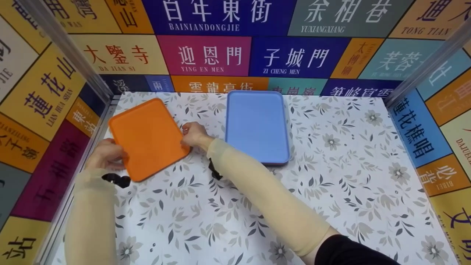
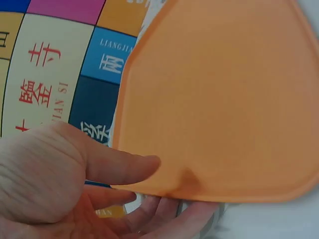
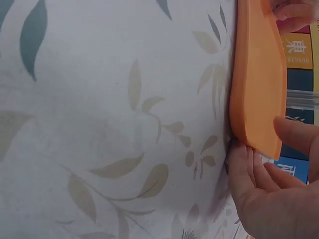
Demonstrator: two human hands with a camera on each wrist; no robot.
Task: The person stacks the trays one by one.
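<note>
An orange tray (image 1: 151, 140), shallow and rectangular with rounded corners, sits at an angle on the left of the table. My left hand (image 1: 106, 152) holds its left edge; in the left wrist view the thumb (image 2: 132, 168) lies over the tray and the other fingers reach beneath the rim. At the right edge my right hand (image 1: 195, 134) grips the same tray. Its fingers (image 3: 241, 172) are under the edge and its thumb (image 3: 294, 132) is on the upper side in the right wrist view.
A blue tray (image 1: 256, 129) lies flat at the table's back middle, right of the orange one. The table (image 1: 331, 176) has a white cloth with grey leaves. Printed panels (image 1: 209, 55) stand along the back and both sides, with metal posts (image 1: 423, 59) at the corners.
</note>
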